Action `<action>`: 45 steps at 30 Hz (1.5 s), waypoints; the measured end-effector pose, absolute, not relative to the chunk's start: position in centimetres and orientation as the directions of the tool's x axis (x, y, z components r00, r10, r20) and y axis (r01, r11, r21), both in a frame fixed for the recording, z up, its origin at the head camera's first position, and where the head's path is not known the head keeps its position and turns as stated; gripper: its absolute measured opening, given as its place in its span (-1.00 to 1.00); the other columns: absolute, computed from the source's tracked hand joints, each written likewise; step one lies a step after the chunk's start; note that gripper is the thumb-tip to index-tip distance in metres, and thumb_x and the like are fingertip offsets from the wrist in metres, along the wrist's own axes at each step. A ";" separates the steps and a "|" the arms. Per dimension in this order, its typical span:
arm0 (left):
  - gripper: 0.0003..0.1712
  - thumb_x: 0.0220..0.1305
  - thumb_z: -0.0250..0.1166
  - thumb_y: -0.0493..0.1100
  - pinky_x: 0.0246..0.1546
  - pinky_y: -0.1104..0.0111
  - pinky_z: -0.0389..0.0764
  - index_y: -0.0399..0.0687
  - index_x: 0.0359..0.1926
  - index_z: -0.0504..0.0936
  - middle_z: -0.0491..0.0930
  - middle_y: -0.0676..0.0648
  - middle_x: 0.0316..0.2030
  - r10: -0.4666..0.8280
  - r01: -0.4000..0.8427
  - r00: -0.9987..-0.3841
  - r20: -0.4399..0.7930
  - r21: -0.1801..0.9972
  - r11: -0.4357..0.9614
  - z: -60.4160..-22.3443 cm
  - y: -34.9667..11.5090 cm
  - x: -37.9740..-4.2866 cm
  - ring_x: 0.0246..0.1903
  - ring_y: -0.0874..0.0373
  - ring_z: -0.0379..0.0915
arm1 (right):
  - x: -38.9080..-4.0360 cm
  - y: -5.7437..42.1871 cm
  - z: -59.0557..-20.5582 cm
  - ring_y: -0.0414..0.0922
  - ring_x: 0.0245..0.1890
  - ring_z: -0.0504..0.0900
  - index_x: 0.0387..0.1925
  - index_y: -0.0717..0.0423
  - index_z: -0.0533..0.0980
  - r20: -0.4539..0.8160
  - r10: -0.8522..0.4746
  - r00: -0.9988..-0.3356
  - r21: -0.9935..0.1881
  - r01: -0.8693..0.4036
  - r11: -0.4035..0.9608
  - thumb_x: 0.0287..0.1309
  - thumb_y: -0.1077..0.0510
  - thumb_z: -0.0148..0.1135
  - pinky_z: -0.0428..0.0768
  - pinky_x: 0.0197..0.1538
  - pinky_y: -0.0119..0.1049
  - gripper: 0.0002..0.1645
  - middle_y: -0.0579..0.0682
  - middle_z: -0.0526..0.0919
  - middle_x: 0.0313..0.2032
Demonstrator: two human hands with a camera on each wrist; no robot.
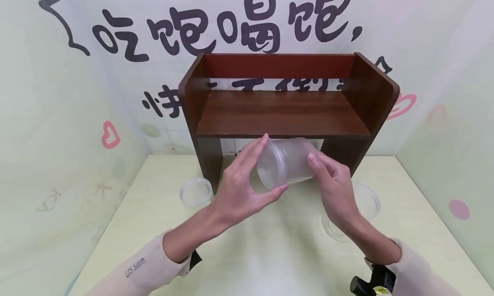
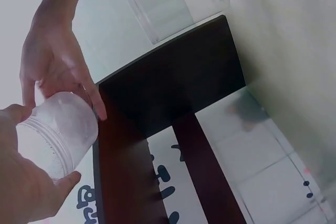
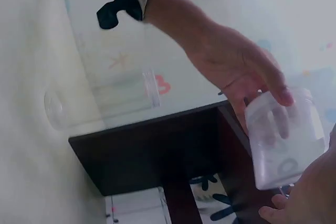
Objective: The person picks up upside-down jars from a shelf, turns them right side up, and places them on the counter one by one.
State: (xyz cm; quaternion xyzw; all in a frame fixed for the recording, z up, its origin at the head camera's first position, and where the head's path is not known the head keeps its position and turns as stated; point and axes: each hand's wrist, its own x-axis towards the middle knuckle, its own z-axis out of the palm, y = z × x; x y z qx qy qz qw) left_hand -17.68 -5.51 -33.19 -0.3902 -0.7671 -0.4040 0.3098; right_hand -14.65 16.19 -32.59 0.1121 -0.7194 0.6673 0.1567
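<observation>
A clear plastic jar is held up in front of the shelf, tilted onto its side with its lidded end to the left. My left hand grips the lid end, thumb below and fingers above. On the other end, my right hand holds the jar's body, its thumb on the near side. In the left wrist view the same jar shows a ridged rim near the left hand. The right wrist view shows the jar between both hands. It looks empty.
A dark brown wooden shelf stands at the table's back. One clear jar is on the pale table at left, another clear jar at right, partly behind my right hand. Printed cloth walls surround the table.
</observation>
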 end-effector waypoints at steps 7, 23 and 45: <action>0.18 0.01 0.72 -0.03 0.06 0.15 0.76 -0.23 0.58 0.32 0.45 -0.26 0.44 0.436 0.816 -0.560 0.704 0.380 0.435 -33.1 -6.7 -17.4 0.33 -0.15 0.54 | -14.8 18.6 -31.3 -0.12 0.51 0.40 0.54 -0.09 0.42 0.497 -0.133 -0.857 -0.741 -0.499 0.450 0.59 0.10 0.13 0.36 0.43 -0.55 -0.43 -0.10 0.48 0.48; 0.04 0.10 0.65 0.03 -0.16 0.23 0.82 -0.23 0.53 0.41 0.51 -0.28 0.40 0.577 0.730 -0.681 0.451 0.357 0.582 -34.8 -8.1 -17.6 0.14 -0.20 0.66 | -18.8 23.7 -25.5 0.20 0.45 0.44 0.49 0.20 0.43 0.778 -0.413 -0.473 -0.034 -0.688 0.725 0.53 -0.37 0.04 0.42 0.52 -0.03 -0.13 0.18 0.46 0.48; -0.01 0.22 0.52 0.20 -0.28 0.20 0.75 -0.20 0.53 0.42 0.53 -0.21 0.40 0.654 0.655 -0.752 0.084 0.213 0.725 -39.0 -6.8 -19.7 -0.11 -0.16 0.76 | -22.7 29.5 -22.0 0.27 0.56 0.25 0.53 0.31 0.32 0.698 -0.353 -0.623 0.013 -0.482 0.876 0.29 0.10 0.43 0.35 0.45 0.38 -0.12 0.29 0.30 0.55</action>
